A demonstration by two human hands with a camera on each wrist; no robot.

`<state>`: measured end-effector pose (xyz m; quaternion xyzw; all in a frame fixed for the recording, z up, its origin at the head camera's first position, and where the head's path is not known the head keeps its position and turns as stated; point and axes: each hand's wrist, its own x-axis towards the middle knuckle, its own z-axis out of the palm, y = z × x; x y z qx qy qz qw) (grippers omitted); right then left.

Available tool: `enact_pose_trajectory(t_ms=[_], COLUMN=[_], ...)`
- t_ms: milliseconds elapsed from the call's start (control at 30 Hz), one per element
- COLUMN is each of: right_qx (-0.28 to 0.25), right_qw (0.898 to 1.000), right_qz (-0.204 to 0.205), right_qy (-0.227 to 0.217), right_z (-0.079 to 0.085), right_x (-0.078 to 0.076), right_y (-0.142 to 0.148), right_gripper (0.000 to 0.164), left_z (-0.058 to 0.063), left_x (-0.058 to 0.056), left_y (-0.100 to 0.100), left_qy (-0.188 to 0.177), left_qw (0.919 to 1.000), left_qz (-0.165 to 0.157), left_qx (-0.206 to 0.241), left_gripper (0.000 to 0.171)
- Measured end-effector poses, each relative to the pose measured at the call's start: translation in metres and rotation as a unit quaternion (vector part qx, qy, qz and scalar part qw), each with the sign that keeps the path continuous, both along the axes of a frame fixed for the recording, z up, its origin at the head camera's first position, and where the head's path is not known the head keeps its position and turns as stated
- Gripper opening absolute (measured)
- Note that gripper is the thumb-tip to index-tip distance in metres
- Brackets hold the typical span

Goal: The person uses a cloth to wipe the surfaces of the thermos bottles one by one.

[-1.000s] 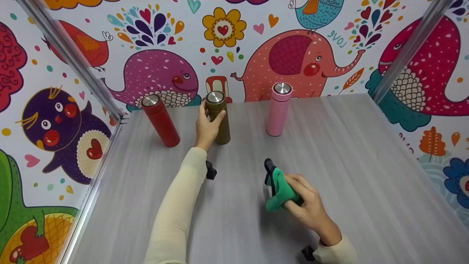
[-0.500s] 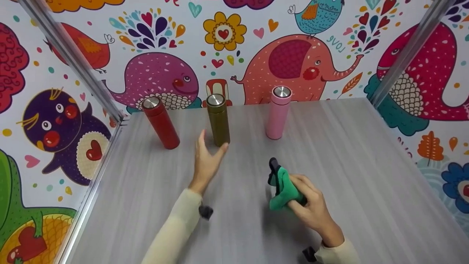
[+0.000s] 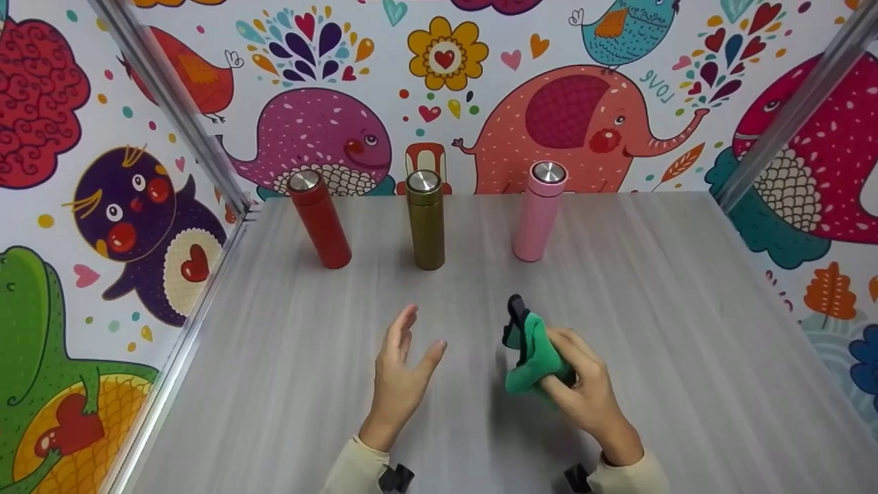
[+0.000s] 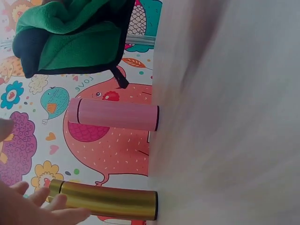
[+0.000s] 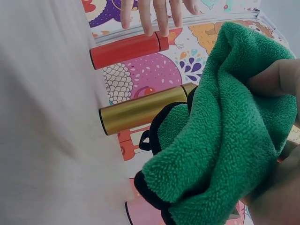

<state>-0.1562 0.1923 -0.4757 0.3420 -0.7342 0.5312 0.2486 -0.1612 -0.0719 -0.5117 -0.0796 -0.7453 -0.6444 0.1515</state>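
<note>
My right hand (image 3: 583, 384) grips a bunched green cloth (image 3: 538, 357) with dark edging, held above the grey table. The right wrist view shows the cloth's (image 5: 234, 131) fluffy surface and a small dark loop at its edge. To the left, my left hand (image 3: 401, 384) hovers with thumb and fingers apart, holding nothing. Beyond the hands stand a red flask (image 3: 322, 223), an olive-gold flask (image 3: 426, 223) and a pink flask (image 3: 538, 216), all upright with silver-topped lids. Of these, the gold one is nearest to my left hand.
The grey table (image 3: 658, 309) reaches back to a wall printed with cartoon animals (image 3: 549, 123). Metal frame posts (image 3: 185, 110) rise at the back corners, and a metal rail (image 3: 178, 370) runs along the table's left edge.
My left hand has let go of the gold flask and drawn back towards the front of the table. The flask stays standing; the right hand still holds the cloth in nearly the same place.
</note>
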Motion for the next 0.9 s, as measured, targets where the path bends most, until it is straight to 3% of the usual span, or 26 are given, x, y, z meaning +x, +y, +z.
enact_pose_trajectory(t_ms=[167,300,433,633,767,900], right_qx=[-0.002,0.000,-0.001,-0.003,-0.009,-0.005], right_qw=[1.000,1.000,1.000,0.999,0.999,0.997], right_qz=[-0.007,-0.015,-0.021,-0.033,-0.047,-0.061], right_qy=[-0.001,-0.002,-0.003,-0.016,-0.027,-0.044], right_z=[0.000,0.002,0.002,0.002,0.003,0.003], right_x=[0.000,0.000,0.000,0.006,0.009,0.013], right_y=[0.002,0.004,0.007,0.013,0.016,0.020], right_gripper=[0.054,0.053,0.053,0.054,0.054,0.058], left_z=[0.007,0.021,0.046,0.078,0.084,0.075], left_x=[-0.013,-0.036,-0.076,-0.146,-0.187,-0.219], left_y=[0.005,0.015,0.034,0.073,0.100,0.126], left_qy=[0.022,0.048,0.053,0.029,0.013,-0.024], left_qw=[0.9997,0.9985,0.9980,0.9975,0.9933,0.9861], left_qz=[-0.009,-0.021,-0.032,-0.037,-0.040,-0.040], left_qx=[0.003,0.016,0.009,-0.053,-0.108,-0.159], left_gripper=[0.071,0.070,0.071,0.078,0.086,0.094])
